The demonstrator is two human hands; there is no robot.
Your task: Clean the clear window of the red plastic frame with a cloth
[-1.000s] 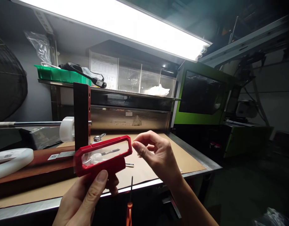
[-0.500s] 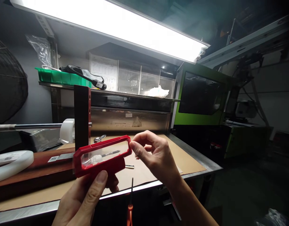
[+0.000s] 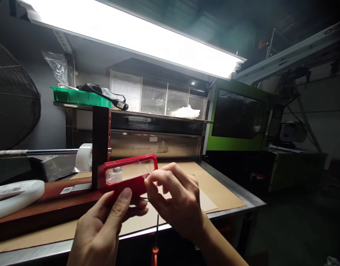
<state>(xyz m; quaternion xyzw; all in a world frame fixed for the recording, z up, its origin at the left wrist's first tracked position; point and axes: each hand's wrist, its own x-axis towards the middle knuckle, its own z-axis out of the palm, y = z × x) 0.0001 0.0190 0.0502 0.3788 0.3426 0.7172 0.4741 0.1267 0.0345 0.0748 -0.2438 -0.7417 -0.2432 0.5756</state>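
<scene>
My left hand (image 3: pixel 106 221) holds a red plastic frame (image 3: pixel 122 186) from below, thumb on its front and fingers behind. A long clear window fills the frame, and thin clear film (image 3: pixel 148 166) shows a crease near its right end. With thumb and index finger pinched together, my right hand (image 3: pixel 175 199) is at the frame's lower right corner, where the film meets the fingertips. The fingertips partly hide that corner. Below the hands, a screwdriver (image 3: pixel 155 251) with an orange handle points upward.
Brown cardboard covers the metal-edged bench (image 3: pixel 228 192). On the left are a dark upright post (image 3: pixel 101 147), a tape roll on a rod (image 3: pixel 83 158) and a large white roll (image 3: pixel 20 195). A green tray (image 3: pixel 75 96) sits on the shelf. A green machine (image 3: pixel 233 142) stands right.
My right hand has moved left and down, from the frame's right edge to its lower right corner. A crease now shows in the clear film. The frame has shifted slightly right in view.
</scene>
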